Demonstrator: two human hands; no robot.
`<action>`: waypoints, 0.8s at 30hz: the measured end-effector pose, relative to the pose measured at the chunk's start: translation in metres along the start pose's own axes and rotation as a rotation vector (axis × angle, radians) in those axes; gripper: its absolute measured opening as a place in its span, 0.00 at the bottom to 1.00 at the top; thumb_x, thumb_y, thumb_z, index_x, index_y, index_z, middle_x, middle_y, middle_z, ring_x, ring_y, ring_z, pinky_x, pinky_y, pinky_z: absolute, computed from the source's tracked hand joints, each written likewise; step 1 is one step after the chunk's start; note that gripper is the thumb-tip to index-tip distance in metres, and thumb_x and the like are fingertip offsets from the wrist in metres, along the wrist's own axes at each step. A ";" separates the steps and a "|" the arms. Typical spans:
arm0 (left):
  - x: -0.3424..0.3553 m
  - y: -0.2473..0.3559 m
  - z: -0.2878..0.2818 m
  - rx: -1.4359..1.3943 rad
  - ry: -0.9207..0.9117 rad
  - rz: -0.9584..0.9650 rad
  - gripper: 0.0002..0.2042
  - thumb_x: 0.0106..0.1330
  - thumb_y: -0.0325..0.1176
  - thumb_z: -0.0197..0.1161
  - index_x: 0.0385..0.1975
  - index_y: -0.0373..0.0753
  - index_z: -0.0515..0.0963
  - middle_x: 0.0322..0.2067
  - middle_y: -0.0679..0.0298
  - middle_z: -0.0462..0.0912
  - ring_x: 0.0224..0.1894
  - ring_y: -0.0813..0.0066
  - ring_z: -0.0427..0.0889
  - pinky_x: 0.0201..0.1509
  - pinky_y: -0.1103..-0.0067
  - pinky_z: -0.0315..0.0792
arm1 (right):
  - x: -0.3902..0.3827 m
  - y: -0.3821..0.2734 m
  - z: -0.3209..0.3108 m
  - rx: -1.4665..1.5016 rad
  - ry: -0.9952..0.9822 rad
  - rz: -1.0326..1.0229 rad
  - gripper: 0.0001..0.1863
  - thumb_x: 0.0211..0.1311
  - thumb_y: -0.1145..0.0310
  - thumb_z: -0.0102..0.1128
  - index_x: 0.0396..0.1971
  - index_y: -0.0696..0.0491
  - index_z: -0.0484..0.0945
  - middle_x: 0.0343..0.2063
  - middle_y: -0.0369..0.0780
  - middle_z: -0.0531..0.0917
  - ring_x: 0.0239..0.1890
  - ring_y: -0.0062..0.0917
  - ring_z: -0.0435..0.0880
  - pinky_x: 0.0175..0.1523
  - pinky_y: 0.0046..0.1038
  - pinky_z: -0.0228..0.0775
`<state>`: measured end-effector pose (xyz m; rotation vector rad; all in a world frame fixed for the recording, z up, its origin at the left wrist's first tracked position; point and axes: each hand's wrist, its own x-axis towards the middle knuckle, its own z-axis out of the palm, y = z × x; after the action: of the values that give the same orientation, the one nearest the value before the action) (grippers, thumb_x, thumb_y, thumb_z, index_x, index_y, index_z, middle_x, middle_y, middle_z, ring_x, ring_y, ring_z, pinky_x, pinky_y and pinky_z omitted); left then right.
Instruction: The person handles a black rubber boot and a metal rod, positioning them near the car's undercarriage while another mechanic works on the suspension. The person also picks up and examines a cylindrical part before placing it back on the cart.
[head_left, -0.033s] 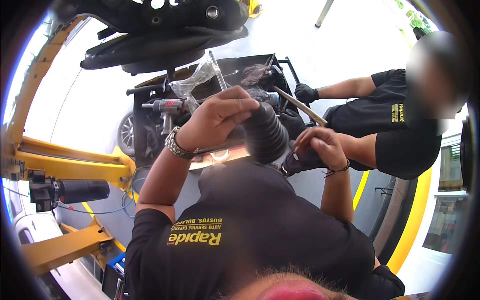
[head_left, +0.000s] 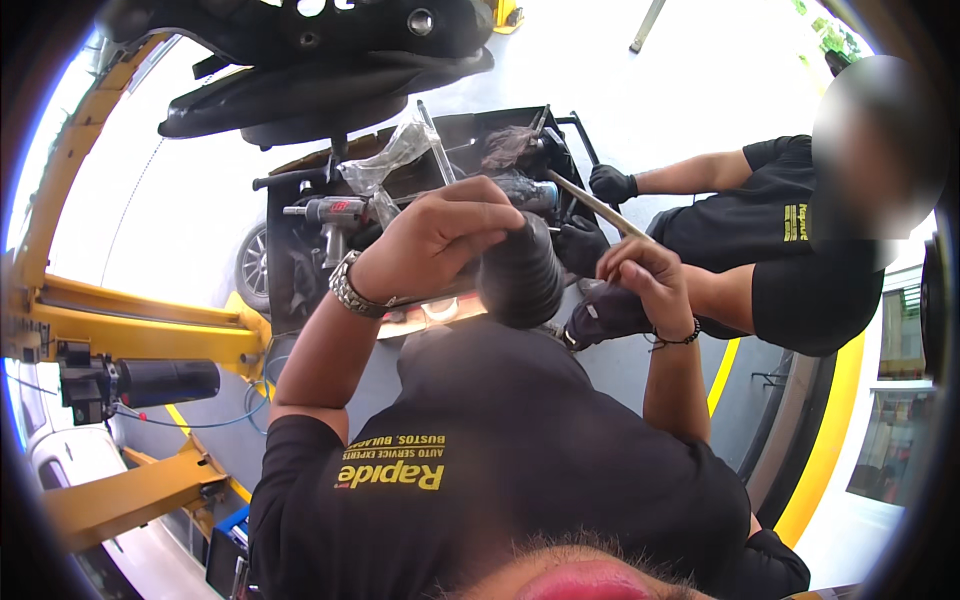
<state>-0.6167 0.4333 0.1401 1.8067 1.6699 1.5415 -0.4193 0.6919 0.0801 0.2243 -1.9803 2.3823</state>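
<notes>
My left hand [head_left: 450,232], with a metal watch on its wrist, pinches the upper end of a black ribbed rubber boot [head_left: 522,275]. The boot hangs in front of my chest, its folds facing up and to the right. To the right of it, apart from the rubber, is my right hand [head_left: 645,280]. Its fingers are bent toward the thumb in a loose pinch; anything between them is too small to make out. Just beyond this hand slants a pale wooden handle [head_left: 600,208].
A black tool cart [head_left: 300,290] ahead holds an impact wrench [head_left: 335,215], clear plastic [head_left: 390,160] and a rag [head_left: 508,148]. A co-worker's gloved hands [head_left: 612,185] are at its right side. Dark car parts [head_left: 330,90] hang overhead; a yellow lift arm [head_left: 150,325] stands left.
My right hand has lifted slightly and moved right, away from the boot. The boot's lower end has swung a little left, while my left hand keeps its pinch.
</notes>
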 end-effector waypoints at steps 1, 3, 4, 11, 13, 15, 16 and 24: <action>0.003 0.002 -0.001 -0.046 -0.058 0.049 0.09 0.65 0.19 0.62 0.44 0.30 0.80 0.39 0.59 0.79 0.39 0.66 0.80 0.45 0.75 0.74 | 0.004 -0.008 0.010 -0.208 0.159 -0.130 0.31 0.64 0.60 0.65 0.60 0.66 0.71 0.56 0.52 0.77 0.56 0.37 0.79 0.58 0.35 0.72; 0.012 0.006 0.003 -0.084 -0.112 0.050 0.08 0.65 0.20 0.62 0.43 0.31 0.80 0.38 0.58 0.79 0.40 0.65 0.80 0.45 0.74 0.74 | 0.024 -0.022 0.032 -0.498 0.143 -0.423 0.26 0.64 0.65 0.64 0.59 0.62 0.73 0.53 0.51 0.78 0.54 0.36 0.81 0.56 0.35 0.73; 0.015 0.009 0.005 -0.103 -0.126 0.047 0.08 0.65 0.20 0.62 0.43 0.31 0.80 0.37 0.58 0.79 0.40 0.65 0.80 0.45 0.74 0.74 | 0.031 -0.030 0.042 -0.676 0.103 -0.522 0.27 0.62 0.66 0.66 0.58 0.62 0.74 0.53 0.51 0.78 0.53 0.35 0.81 0.55 0.34 0.73; 0.007 0.024 0.004 0.012 -0.003 0.083 0.07 0.63 0.17 0.63 0.39 0.30 0.81 0.40 0.57 0.82 0.42 0.69 0.82 0.45 0.77 0.76 | 0.053 -0.059 0.072 -0.820 -0.012 -0.638 0.30 0.54 0.65 0.74 0.56 0.59 0.77 0.47 0.45 0.77 0.43 0.28 0.79 0.43 0.26 0.74; -0.001 0.027 0.005 0.028 0.010 0.044 0.05 0.64 0.19 0.63 0.39 0.30 0.81 0.40 0.56 0.82 0.41 0.66 0.83 0.46 0.75 0.77 | 0.048 -0.061 0.074 -0.710 -0.045 -0.465 0.29 0.54 0.67 0.74 0.56 0.56 0.77 0.47 0.44 0.76 0.46 0.32 0.80 0.48 0.29 0.75; -0.008 0.031 0.006 0.050 0.020 0.070 0.05 0.63 0.19 0.64 0.38 0.31 0.81 0.40 0.54 0.83 0.41 0.64 0.83 0.46 0.75 0.77 | 0.050 -0.058 0.076 -0.735 -0.054 -0.610 0.29 0.53 0.65 0.76 0.54 0.56 0.77 0.48 0.42 0.74 0.43 0.23 0.78 0.41 0.22 0.75; -0.010 0.033 0.007 0.040 0.030 0.093 0.06 0.62 0.20 0.64 0.38 0.32 0.81 0.40 0.54 0.83 0.41 0.64 0.83 0.45 0.75 0.77 | 0.048 -0.057 0.077 -0.662 -0.071 -0.558 0.25 0.53 0.65 0.77 0.49 0.56 0.78 0.48 0.42 0.74 0.42 0.23 0.78 0.42 0.22 0.74; -0.039 0.040 0.021 -0.165 -0.031 -0.131 0.06 0.62 0.20 0.65 0.36 0.35 0.84 0.35 0.61 0.83 0.36 0.70 0.82 0.40 0.78 0.75 | 0.048 -0.033 0.091 -0.436 -0.255 -0.578 0.16 0.53 0.66 0.77 0.29 0.55 0.75 0.43 0.40 0.77 0.37 0.25 0.80 0.40 0.25 0.74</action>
<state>-0.5694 0.3974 0.1409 1.5984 1.5638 1.5387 -0.4547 0.6060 0.1352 0.9616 -2.0923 1.5967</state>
